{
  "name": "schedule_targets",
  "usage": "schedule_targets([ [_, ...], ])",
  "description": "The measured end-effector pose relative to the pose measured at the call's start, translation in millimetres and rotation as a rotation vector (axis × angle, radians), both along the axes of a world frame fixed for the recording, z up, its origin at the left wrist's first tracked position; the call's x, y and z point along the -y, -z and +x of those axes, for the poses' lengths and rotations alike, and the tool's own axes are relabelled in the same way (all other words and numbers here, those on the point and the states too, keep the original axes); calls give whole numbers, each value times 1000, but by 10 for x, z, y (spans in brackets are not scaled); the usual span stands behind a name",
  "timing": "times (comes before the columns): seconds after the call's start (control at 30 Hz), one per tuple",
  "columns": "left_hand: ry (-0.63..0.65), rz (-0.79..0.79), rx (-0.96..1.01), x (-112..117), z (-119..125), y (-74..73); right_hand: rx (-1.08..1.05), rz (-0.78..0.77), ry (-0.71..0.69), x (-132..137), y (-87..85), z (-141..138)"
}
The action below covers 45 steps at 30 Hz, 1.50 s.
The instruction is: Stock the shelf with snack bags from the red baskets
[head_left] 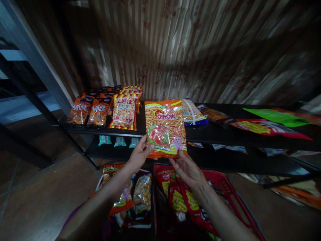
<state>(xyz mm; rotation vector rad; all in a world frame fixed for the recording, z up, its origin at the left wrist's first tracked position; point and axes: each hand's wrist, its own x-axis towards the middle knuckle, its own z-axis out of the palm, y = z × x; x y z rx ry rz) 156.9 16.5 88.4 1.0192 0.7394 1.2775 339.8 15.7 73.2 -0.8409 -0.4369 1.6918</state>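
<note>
A stripy wall [165,50] stood behind the black shelf [213,134]. From far off, I had the left hand [138,153] and right hand [190,170] holding a snack bag [164,128] by its bottom corners, at the shelf's front edge. It seemed light, slippery, squashable; those corners looked best for pinching.

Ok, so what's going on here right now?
A person's left hand grips an orange snack bag at its lower left, with the right hand at its lower right. The bag is up at the black shelf, right of yellow-and-red packets. Below, a red basket holds red packets.
</note>
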Motion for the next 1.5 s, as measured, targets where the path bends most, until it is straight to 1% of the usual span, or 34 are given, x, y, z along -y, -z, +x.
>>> schedule_targets([
  [0.13,-10,-13,27,11,0,-8,-14,-17,15,8,-20,-4],
  [0.27,-45,-120,141,6,-19,14,10,21,11,3,-36,14],
  [0.33,-45,-148,156,2,-29,21,19,30,0,-4,-40,22],
  [0.47,-18,-103,107,-10,-32,-3,34,39,12,-14,-46,14],
  [0.63,-50,-45,47,-34,-17,-35,52,26,16,-11,-56,-15],
  [0.83,-183,-34,-2,-72,-19,2,40,31,22,-16,-56,-14],
  [1.07,-199,-18,-27,-121,4,49,45,12,9,-20,-39,-19],
  [1.13,-219,6,-69,-140,11,78,40,12,15,-20,-38,-23],
  [1.17,-249,25,-114,-147,12,92,35,15,19,-20,-40,-25],
  [1.3,-440,150,-396,-125,8,115,32,35,47,-20,-61,-29],
  [1.4,-527,277,-558,-55,11,74,58,64,68,-11,-96,-39],
  [1.5,-545,353,-603,35,30,-19,75,117,94,12,-159,-58],
])
